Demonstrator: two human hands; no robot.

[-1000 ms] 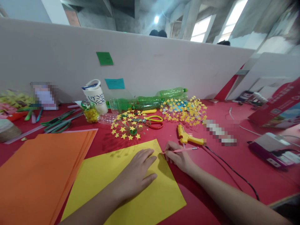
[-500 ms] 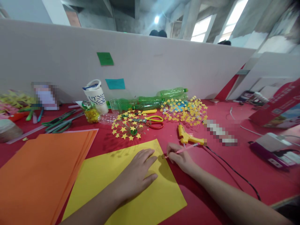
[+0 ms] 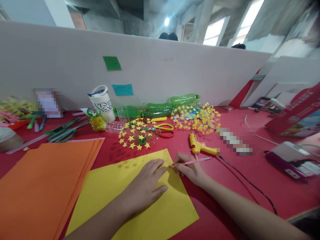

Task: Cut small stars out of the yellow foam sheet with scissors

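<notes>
A yellow sheet [image 3: 107, 190] lies at an angle on the red table [image 3: 212, 200]. Flat on its upper right part rests my left hand [image 3: 147, 183], fingers spread and holding nothing. My right hand [image 3: 187, 168] is closed round a pink pencil [image 3: 195, 161] at the sheet's right edge. The pencil's tip points left, over the sheet near my left fingertips; whether it touches the paper is hard to tell. Behind the sheet stands a spray of yellow stars [image 3: 140, 137]. Beyond my right hand lies a yellow glue gun [image 3: 203, 148].
Orange sheets [image 3: 42, 180] lie at the left. Along the back are green scissors [image 3: 62, 133], a white cup [image 3: 103, 105], green bottles [image 3: 160, 110], red-yellow scissors [image 3: 165, 130] and another star cluster [image 3: 197, 118]. A power strip [image 3: 290, 166] and black cable [image 3: 250, 181] are at the right.
My right hand has shifted slightly left with the pencil, whose tip is now further in over the yellow sheet and whose back end is lower. My left hand has not visibly moved.
</notes>
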